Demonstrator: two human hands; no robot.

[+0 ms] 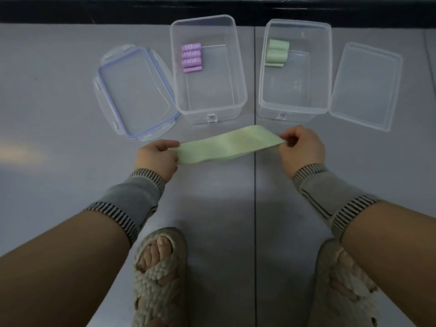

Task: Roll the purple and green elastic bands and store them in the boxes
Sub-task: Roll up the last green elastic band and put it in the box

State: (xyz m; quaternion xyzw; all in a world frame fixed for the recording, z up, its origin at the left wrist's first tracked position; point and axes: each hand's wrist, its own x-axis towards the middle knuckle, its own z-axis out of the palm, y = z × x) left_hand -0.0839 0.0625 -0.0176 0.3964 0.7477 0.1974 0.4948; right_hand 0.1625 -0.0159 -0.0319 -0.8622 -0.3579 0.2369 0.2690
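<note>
**Grey floor under dim light**

A smooth grey floor (59, 102) fills the scene, split by a thin dark seam (255, 185) running from near to far, right of centre. Along the far edge lies a dark strip (118, 13). A pale glare patch (21, 152) shows at left; another sits near the centre.

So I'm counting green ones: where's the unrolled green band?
Head view, centre: the green band is stretched between left hand and right hand, just before both boxes.
</note>
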